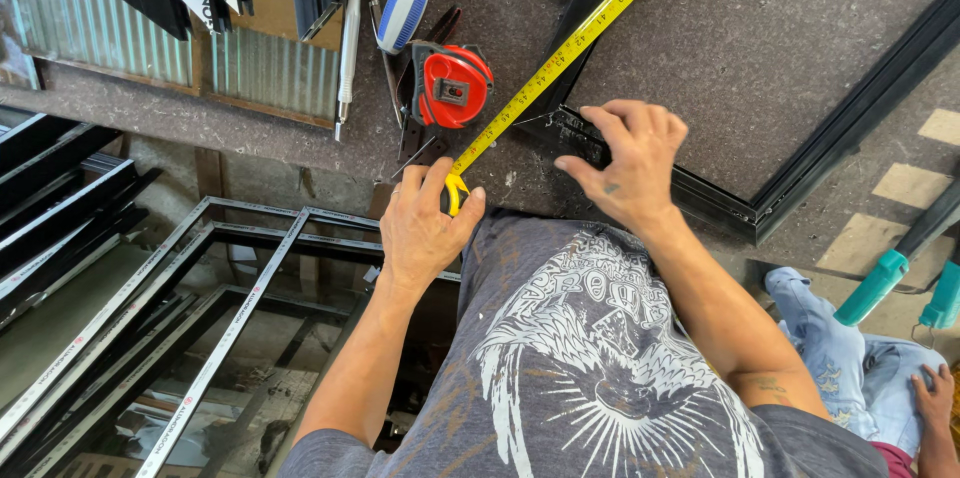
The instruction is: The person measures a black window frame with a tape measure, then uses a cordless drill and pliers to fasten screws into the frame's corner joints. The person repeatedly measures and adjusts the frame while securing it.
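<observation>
Yellow tape measure blade (560, 56) runs diagonally across the felt-covered workbench (760, 28), laid along the black aluminium frame (720, 193), with its red case (452, 86) lying loose beside it. Left hand (425, 228) pinches the blade's near end between thumb and fingers at the bench edge; right hand (630, 163) is spread, fingertips pressing the frame's corner down. To do it well, I'd say: keep the blade taut and flat, parallel to the profile, with the frame pinned.
</observation>
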